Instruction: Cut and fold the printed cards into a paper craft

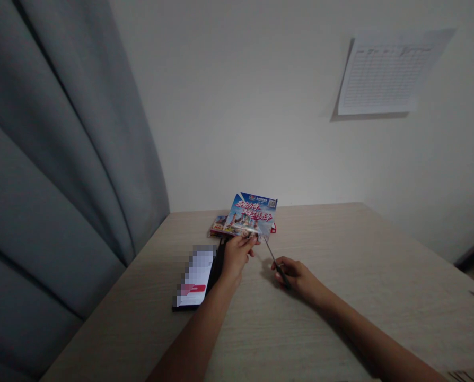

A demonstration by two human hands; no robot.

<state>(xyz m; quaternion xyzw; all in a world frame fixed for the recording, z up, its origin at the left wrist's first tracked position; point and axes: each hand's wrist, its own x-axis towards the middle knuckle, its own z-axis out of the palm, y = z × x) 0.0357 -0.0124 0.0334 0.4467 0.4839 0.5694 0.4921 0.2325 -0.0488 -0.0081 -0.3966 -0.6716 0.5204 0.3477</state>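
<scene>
Leaflet (pixel 253 213): thin glossy rectangle, printed blue with red-and-white lettering and a small square code at its top corner. It is held tilted above the far part of the table, lower edge pinched.

Left hand (pixel 237 255): fingers and thumb closed on the leaflet's lower edge.

Right hand (pixel 297 276): curled round the handle end of the scissors, resting on the table and set apart from the left hand.

Scissors (pixel 272 258): slim, dark, metal-looking. The tips reach the leaflet's lower right corner; whether the blades are parted cannot be told.

Table (pixel 360 276): pale wood-grain top, matte.

Printed packet (pixel 220 225): flat and colourful, lying behind the leaflet.

Phone (pixel 195 276): black slab, screen lit, flat on the table beside the left wrist.

Curtain (pixel 62 185): grey fabric in heavy folds, at left.

Paper sheet (pixel 388 71): white ruled grid, stuck to the plain wall.
</scene>
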